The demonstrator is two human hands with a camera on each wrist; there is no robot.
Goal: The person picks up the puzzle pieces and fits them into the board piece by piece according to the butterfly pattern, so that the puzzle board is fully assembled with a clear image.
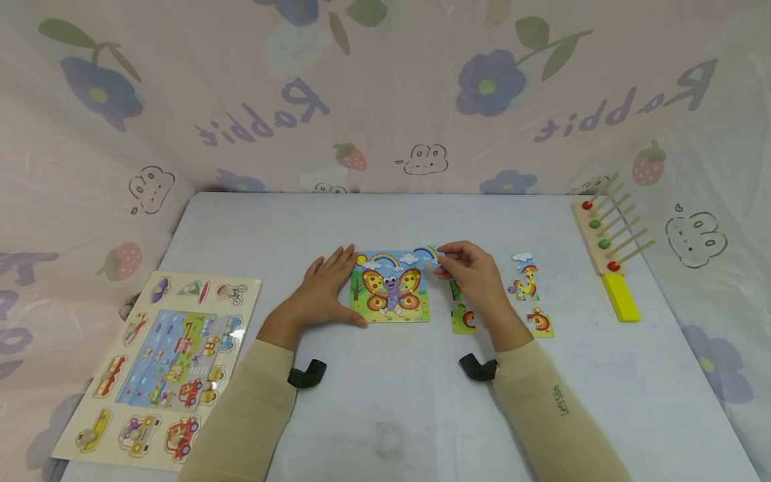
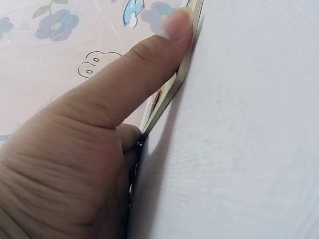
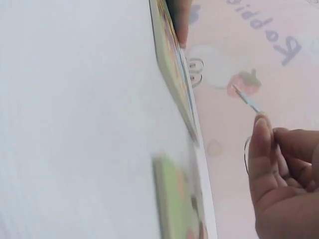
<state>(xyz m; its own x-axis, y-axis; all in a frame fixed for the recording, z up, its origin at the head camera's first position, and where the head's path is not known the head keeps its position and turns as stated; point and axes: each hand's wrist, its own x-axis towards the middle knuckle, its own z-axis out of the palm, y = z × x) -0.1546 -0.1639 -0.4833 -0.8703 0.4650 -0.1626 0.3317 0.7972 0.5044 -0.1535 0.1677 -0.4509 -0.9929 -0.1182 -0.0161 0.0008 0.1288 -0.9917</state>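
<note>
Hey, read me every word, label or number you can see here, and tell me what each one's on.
"Rabbit": cloth backdrop, mirrored, twice in the head view.
"Lets...": right sleeve; the rest is too small to read surely.
Left side cloth: partial purple lettering, unreadable.
Butterfly puzzle: tiny mark in its lower right corner, too small to read.

Left sleeve [image 1: 249, 408]: long, beige, ending at the wrist
Right sleeve [image 1: 542, 388]: matching beige, small dark lettering [image 1: 561, 399] along the forearm
Left wrist piece [image 1: 307, 374]: black, stubby, bent
Right wrist piece [image 1: 478, 367]: black, likewise bent
Hands [image 1: 319, 288]: bare below the cuffs
</note>
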